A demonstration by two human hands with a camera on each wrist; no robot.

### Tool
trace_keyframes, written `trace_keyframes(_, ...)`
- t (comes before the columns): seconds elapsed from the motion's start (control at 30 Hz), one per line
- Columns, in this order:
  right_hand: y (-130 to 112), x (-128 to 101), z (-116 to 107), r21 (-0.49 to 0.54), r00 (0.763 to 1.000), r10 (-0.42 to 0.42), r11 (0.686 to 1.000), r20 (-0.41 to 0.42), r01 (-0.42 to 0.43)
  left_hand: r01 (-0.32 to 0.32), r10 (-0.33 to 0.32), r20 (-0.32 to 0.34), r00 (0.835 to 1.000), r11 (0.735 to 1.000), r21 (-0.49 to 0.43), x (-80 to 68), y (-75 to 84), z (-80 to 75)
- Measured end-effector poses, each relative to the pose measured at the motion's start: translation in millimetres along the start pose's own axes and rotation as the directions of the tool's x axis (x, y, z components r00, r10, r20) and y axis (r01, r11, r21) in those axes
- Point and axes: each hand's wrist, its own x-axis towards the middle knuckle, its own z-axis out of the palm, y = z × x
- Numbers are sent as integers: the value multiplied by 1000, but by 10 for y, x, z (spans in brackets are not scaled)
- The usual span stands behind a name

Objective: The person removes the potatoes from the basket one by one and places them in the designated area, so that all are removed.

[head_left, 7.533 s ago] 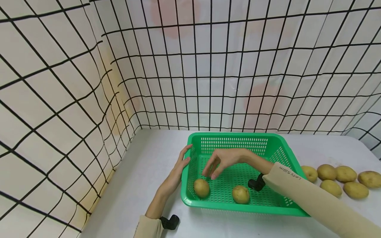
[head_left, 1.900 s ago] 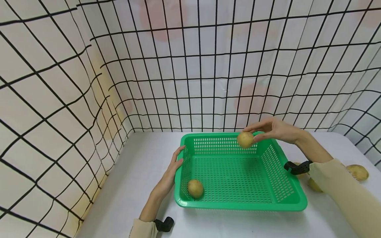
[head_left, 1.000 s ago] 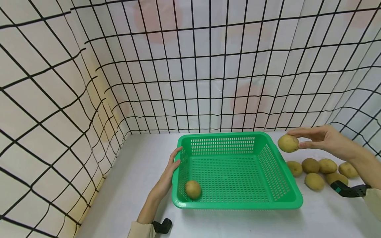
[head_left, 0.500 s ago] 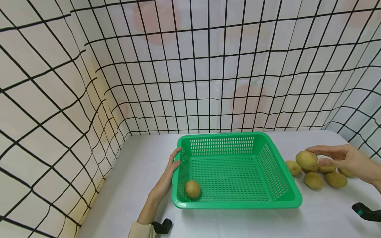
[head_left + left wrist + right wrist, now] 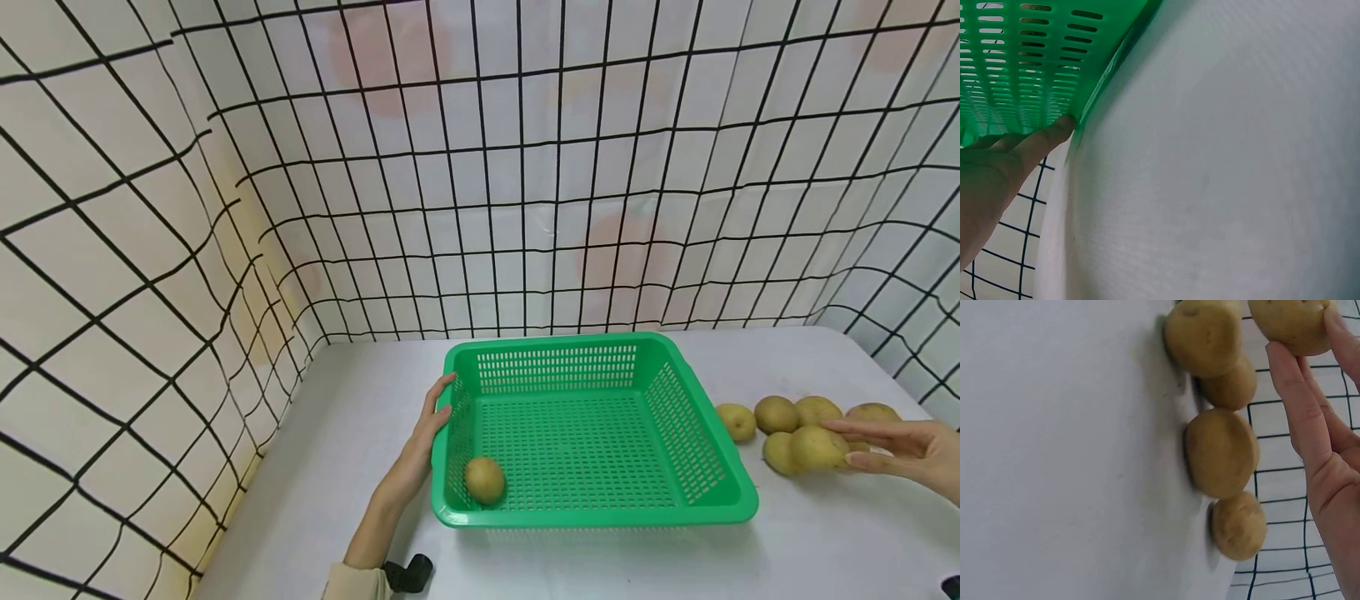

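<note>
My right hand (image 5: 911, 454) pinches a potato (image 5: 819, 448) between thumb and fingertips, just over a group of potatoes at the right; in the right wrist view this potato (image 5: 1294, 325) shows at the top edge. Against the left side of a green plastic basket (image 5: 600, 518) rests my left hand (image 5: 420, 446), with its visible fingertips on the rim. Its other fingers are mostly hidden in the head view. The left wrist view has this hand (image 5: 1004, 165) touching the slotted wall. Inside the basket, one potato (image 5: 484, 480) sits in the near left corner.
Several potatoes, among them a rounder one (image 5: 737, 422) beside the basket and a darker one (image 5: 776, 414), lie on the white table (image 5: 337, 417). Black wire grid (image 5: 525, 167) encloses the back and sides.
The right hand took a potato out of the basket's back right area, carried it right past the rim and lowered it towards the group. The left hand stayed at the basket's side.
</note>
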Motion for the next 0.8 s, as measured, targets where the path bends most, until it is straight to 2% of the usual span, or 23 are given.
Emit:
trace_keyframes(0.17,160,-120,58,-66,993,115,991,32,-112,4,-4,-5,1000,1000,2,-11,-1,0)
trace_keyframes(0.27,254,-170,86,-63,984,175,983,35,-173,8,-8,-5,1000,1000,1,-9,0,3)
trace_keyframes(0.37,351,-200,106,-51,974,224,974,35,-222,9,-9,-4,1000,1000,-1,-4,3,6)
trace_keyframes(0.53,435,-213,123,-114,956,289,953,59,-281,13,-13,-6,1000,1000,1,1,4,9)
trace_keyframes(0.63,442,-239,138,-141,960,274,954,53,-264,16,-16,-7,1000,1000,6,-2,3,10)
trace_keyframes(0.8,431,-293,220,-134,990,142,981,-17,-143,14,-14,-10,1000,1000,5,-7,3,8)
